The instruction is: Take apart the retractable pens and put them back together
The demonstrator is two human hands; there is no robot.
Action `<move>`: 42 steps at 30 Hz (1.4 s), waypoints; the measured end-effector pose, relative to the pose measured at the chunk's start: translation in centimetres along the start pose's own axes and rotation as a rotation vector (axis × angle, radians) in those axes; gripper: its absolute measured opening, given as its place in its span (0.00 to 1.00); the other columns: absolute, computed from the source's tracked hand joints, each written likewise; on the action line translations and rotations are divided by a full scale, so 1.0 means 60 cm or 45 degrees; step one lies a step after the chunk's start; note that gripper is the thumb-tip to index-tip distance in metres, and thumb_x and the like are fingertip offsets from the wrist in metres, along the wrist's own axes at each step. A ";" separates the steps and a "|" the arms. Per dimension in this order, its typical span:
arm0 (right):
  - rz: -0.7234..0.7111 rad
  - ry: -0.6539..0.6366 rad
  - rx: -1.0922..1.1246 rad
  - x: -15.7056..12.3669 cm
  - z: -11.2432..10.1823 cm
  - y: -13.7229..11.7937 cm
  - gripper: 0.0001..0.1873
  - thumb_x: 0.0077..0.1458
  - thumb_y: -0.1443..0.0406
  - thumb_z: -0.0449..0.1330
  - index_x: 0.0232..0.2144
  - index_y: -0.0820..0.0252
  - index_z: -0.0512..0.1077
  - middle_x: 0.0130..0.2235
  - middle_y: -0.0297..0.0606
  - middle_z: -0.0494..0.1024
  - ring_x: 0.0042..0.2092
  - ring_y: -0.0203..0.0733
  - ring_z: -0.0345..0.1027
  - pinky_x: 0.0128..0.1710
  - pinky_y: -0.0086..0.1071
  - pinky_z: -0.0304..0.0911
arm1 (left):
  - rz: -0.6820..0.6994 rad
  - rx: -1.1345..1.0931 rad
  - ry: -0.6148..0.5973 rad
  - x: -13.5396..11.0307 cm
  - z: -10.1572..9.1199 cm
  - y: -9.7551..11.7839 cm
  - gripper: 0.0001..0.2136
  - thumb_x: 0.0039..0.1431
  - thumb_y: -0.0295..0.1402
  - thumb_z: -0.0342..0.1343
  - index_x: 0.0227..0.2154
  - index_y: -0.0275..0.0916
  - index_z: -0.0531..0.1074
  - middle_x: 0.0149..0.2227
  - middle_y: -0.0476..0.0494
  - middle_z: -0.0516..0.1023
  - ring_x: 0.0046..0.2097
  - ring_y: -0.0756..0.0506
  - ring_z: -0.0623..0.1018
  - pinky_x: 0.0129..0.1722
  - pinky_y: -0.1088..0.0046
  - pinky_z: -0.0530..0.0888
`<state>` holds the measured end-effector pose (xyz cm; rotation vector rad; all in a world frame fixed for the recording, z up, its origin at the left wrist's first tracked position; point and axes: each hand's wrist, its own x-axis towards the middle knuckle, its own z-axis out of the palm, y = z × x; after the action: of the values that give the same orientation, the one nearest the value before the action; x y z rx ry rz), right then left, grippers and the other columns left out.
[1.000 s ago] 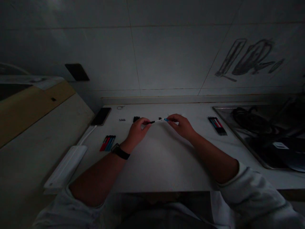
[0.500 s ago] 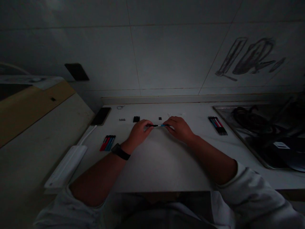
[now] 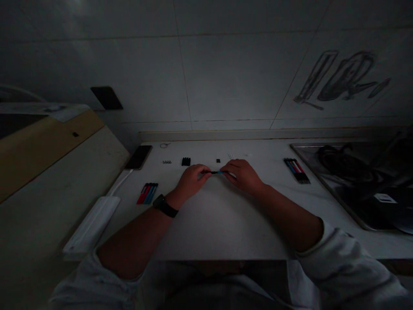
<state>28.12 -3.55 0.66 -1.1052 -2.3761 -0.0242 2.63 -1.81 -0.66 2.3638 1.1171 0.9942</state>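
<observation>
A slim pen (image 3: 217, 172) with a black part and a blue part lies level between my hands, a little above the white table. My left hand (image 3: 192, 178) is closed in a pinch on its black end. Its blue end is gripped by the fingertips of my right hand (image 3: 243, 175). Behind my hands lie several black pieces (image 3: 186, 161), a small black piece (image 3: 218, 160) and a few thin white sticks (image 3: 231, 156). Several red and blue pen barrels (image 3: 147, 193) rest by my left wrist. Farther right is a row of pens (image 3: 296, 171).
At the back left lie a phone (image 3: 138, 157), a thin ring (image 3: 164, 145) and several tiny pieces (image 3: 167, 162). A white power strip (image 3: 92, 226) is on the left. A metal-rimmed dark tray or sink (image 3: 327, 189) borders the right side; the wall stands behind.
The pale gap between the pen's black and blue parts has closed, and my hands are slightly nearer each other. The whole view has shifted a little.
</observation>
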 end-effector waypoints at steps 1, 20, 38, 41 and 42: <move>-0.005 0.000 0.003 0.000 0.001 0.000 0.12 0.69 0.63 0.58 0.48 0.55 0.80 0.45 0.44 0.82 0.45 0.47 0.74 0.49 0.41 0.62 | -0.001 0.003 -0.004 0.000 0.000 0.000 0.03 0.67 0.33 0.60 0.40 0.42 0.78 0.40 0.44 0.83 0.43 0.43 0.81 0.47 0.62 0.76; -0.066 0.071 0.032 -0.001 0.003 -0.010 0.12 0.69 0.62 0.58 0.48 0.52 0.80 0.45 0.43 0.83 0.48 0.50 0.74 0.52 0.44 0.62 | -0.054 -0.020 -0.101 -0.001 -0.001 -0.002 0.11 0.71 0.35 0.53 0.33 0.41 0.77 0.33 0.47 0.81 0.37 0.45 0.79 0.41 0.66 0.74; -0.126 0.136 0.047 0.000 0.008 -0.007 0.10 0.69 0.63 0.58 0.46 0.56 0.80 0.42 0.41 0.85 0.44 0.48 0.76 0.50 0.42 0.63 | 0.104 -0.068 -0.050 0.000 0.002 -0.017 0.11 0.73 0.35 0.50 0.35 0.40 0.74 0.42 0.42 0.77 0.46 0.43 0.77 0.51 0.60 0.75; -0.119 0.142 0.045 -0.001 0.009 -0.004 0.10 0.69 0.63 0.59 0.46 0.56 0.80 0.42 0.41 0.84 0.44 0.48 0.76 0.50 0.42 0.63 | 0.130 -0.115 -0.014 -0.002 0.005 -0.021 0.05 0.66 0.34 0.60 0.42 0.40 0.73 0.45 0.41 0.76 0.48 0.43 0.77 0.51 0.61 0.75; -0.116 0.150 0.043 -0.001 0.010 -0.003 0.10 0.69 0.63 0.59 0.46 0.56 0.80 0.42 0.42 0.84 0.44 0.48 0.76 0.50 0.42 0.63 | 0.130 -0.122 -0.005 -0.003 0.005 -0.021 0.10 0.64 0.35 0.62 0.45 0.40 0.72 0.47 0.41 0.75 0.49 0.43 0.76 0.51 0.61 0.75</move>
<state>27.78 -3.59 0.14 -0.9529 -2.3115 -0.0789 2.08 -1.17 -1.66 2.3642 0.9337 1.0531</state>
